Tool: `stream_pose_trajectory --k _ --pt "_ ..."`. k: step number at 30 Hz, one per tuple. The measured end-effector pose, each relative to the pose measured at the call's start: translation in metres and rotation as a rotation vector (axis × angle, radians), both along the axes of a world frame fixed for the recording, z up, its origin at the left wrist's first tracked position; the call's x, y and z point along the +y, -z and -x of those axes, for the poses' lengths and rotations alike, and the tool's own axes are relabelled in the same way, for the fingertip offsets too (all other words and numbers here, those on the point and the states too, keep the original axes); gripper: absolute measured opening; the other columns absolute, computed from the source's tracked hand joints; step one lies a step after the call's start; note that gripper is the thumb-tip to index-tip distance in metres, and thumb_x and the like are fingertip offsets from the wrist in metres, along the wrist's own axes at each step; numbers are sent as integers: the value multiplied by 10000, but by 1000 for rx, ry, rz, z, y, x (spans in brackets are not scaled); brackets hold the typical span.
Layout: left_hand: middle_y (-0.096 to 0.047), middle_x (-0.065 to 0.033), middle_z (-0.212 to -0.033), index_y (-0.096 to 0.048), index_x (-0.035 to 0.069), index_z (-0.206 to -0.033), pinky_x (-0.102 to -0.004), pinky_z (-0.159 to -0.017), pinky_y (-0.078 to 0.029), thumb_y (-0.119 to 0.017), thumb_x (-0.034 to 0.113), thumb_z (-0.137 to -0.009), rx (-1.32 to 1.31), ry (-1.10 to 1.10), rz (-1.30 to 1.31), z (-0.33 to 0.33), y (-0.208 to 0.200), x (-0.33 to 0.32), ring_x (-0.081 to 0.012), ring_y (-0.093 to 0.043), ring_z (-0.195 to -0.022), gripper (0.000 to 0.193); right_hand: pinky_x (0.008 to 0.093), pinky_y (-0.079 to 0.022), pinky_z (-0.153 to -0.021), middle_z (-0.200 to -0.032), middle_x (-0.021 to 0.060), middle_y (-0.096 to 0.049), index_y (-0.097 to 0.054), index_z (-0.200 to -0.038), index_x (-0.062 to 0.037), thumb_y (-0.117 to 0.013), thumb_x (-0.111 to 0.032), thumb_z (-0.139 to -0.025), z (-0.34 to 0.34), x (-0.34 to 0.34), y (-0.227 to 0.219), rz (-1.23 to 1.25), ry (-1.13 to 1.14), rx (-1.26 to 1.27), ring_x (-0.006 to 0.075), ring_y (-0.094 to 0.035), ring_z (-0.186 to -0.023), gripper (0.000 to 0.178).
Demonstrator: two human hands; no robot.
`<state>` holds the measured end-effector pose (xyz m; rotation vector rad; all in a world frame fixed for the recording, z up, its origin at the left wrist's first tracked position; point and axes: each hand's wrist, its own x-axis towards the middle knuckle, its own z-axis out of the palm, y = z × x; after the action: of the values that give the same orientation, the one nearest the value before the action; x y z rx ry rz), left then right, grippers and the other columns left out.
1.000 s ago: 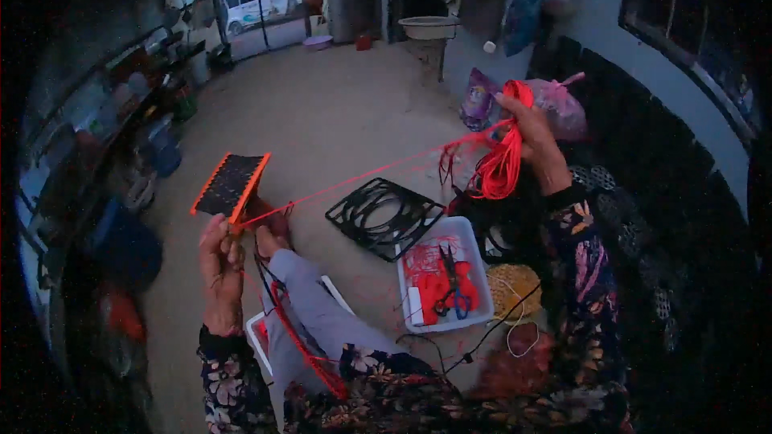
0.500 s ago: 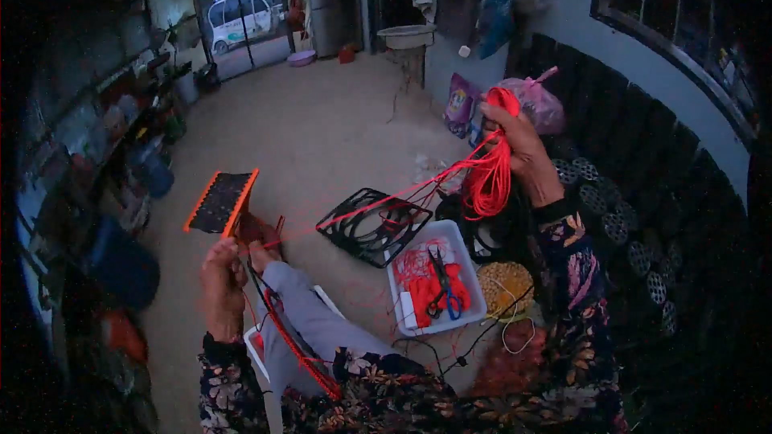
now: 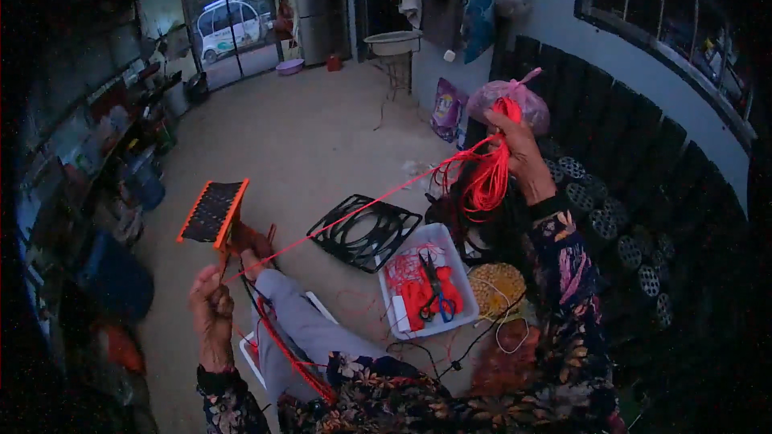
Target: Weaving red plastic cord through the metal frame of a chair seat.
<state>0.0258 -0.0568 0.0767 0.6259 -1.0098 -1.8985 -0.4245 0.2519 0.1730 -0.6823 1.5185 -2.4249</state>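
My right hand is raised at the right, closed around a looped hank of red cord that hangs below the fingers. One strand stretches taut across to my left hand, whose fingers are pinched on it at the lower left. Just beyond the left hand stands an orange-edged frame with black mesh, on an orange support partly hidden by my knee. A braided red cord lies along my grey-trousered leg.
A white tray holds red cord and dark-handled scissors. Beside it lie a black openwork plastic panel and a round yellowish woven-looking thing. Cylindrical perforated blocks line the right wall; a blue bin stands at left.
My left hand has moved down and away from the orange-edged frame. The red strand between my hands is now straighter. My right hand keeps hold of the hank; the view has shifted slightly.
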Motion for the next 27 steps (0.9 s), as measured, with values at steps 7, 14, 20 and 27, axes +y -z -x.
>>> stream_pose_trajectory --k 7,14,20,27 --pt "-365 52 -570 -507 57 -990 -189 -380 -222 -567 82 -819 -22 -130 48 -24 -1 -2 -45 -287 -412 182 267 -426 -434 -643 -7 -529 -565 -851 -95 -696 -108 -749 39 24 35 59 133 -151 122 -514 -520 167" --pt "-395 54 -589 -536 41 -998 -193 -413 -237 -566 103 -821 26 -320 150 -42 -21 -3 -35 -315 -459 190 312 -450 -535 -712 22 -535 -577 -915 -105 -699 -185 -766 81 26 108 64 309 -246 146 -519 -622 209" --pt "-600 -11 -784 -619 25 -987 -238 -563 -406 -603 97 -778 -224 375 614 46 -4 110 -84 -494 -631 221 262 -456 -637 -841 -5 -580 -618 -992 -97 -678 -275 -799 61 60 153 -121 3 -184 91 -530 -750 270" --pt "-555 -158 -1079 -552 53 -1146 -412 -827 -433 -620 118 -798 -501 165 1420 20 11 156 -329 -529 -985 361 220 -369 -425 -588 -27 -490 -526 -771 -123 -687 -214 -767 -94 -52 214 -463 -317 -387 80 -463 -478 185"
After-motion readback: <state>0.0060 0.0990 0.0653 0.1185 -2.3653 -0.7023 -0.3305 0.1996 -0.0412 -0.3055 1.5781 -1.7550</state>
